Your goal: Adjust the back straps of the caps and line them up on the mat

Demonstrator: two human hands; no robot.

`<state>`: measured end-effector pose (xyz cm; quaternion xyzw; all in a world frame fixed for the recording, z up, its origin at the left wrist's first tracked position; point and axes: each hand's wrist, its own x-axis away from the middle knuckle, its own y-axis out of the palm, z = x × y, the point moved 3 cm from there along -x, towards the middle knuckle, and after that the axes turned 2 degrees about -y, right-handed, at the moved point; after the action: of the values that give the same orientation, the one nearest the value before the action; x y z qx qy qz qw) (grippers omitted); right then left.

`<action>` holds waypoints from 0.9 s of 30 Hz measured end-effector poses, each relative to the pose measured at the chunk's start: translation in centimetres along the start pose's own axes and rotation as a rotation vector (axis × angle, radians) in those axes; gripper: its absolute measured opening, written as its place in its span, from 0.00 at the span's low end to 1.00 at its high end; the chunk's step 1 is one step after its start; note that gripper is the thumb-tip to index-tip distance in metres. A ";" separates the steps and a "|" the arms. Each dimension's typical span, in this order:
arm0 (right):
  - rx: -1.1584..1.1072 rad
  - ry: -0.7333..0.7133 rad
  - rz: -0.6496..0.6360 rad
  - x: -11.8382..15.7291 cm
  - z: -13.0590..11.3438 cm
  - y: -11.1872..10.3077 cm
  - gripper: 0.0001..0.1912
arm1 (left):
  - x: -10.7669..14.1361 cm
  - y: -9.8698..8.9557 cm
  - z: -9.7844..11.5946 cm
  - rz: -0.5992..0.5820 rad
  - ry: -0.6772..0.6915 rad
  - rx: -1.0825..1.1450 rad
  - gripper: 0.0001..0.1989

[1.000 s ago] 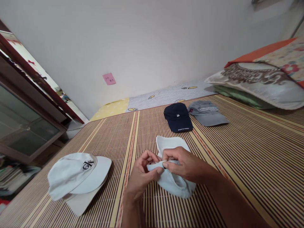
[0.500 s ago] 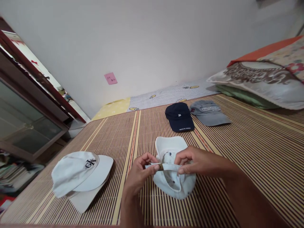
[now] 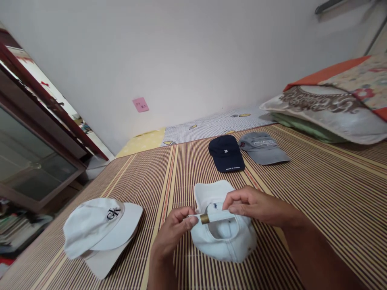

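A pale white baseball cap (image 3: 225, 243) rests on the striped mat, its brim pointing away and its back opening towards me. Across that opening runs the cap's strap, with a brass-coloured buckle (image 3: 204, 218) on it. My left hand (image 3: 173, 229) pinches the strap's left end beside the buckle, thumb on top. On the other side my right hand (image 3: 250, 205) is closed on the strap's right end, thumb and fingers together. The strap looks stretched fairly straight between both hands. A small dark blue mark shows inside the cap.
At left lies a white cap with black letters (image 3: 92, 227), on top of a beige brim (image 3: 101, 264). Farther back are a navy cap (image 3: 226, 155) and a grey cap (image 3: 263, 149), side by side. Pillows (image 3: 332, 117) are piled at right on the striped mat (image 3: 127, 181).
My hands have drawn slightly apart along the strap, baring more of the buckle. The cap's crown has tipped and its back opening now looks wider. The view has shifted a little.
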<state>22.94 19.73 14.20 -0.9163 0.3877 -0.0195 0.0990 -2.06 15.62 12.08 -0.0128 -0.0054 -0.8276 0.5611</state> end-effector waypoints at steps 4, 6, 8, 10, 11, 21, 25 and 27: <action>-0.093 -0.040 -0.012 0.3 0.0 -0.3 0.21 | 0.1 -0.3 -0.2 0.049 0.014 0.071 0.27; -0.177 -0.055 -0.036 0.6 0.0 -0.6 0.24 | 0.2 -0.5 -0.4 0.067 0.013 0.145 0.28; -0.245 -0.045 -0.075 0.8 0.0 -0.7 0.27 | 0.4 -0.6 -0.6 0.102 0.025 0.222 0.28; -0.254 -0.027 -0.112 0.7 0.1 -0.6 0.26 | 0.6 -0.6 -0.8 0.140 0.044 0.297 0.28; -0.240 -0.023 -0.123 0.6 0.1 -0.5 0.24 | 0.7 -0.6 -0.8 0.152 0.047 0.331 0.28; -0.333 -0.139 -0.039 0.3 -0.7 0.1 0.24 | 1.6 -1.1 -0.9 0.118 0.063 0.467 0.25; -0.383 -0.216 0.022 1.0 -1.1 -0.7 0.22 | 1.6 -0.1 -0.5 0.005 0.117 0.560 0.23; -0.432 -0.260 0.035 1.0 -1.1 -0.8 0.21 | 1.7 0.8 -0.2 -0.027 0.136 0.664 0.23</action>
<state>24.09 19.41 15.36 -0.9041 0.3828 0.1834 -0.0498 -1.95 13.78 11.90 0.2259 -0.2376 -0.7871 0.5225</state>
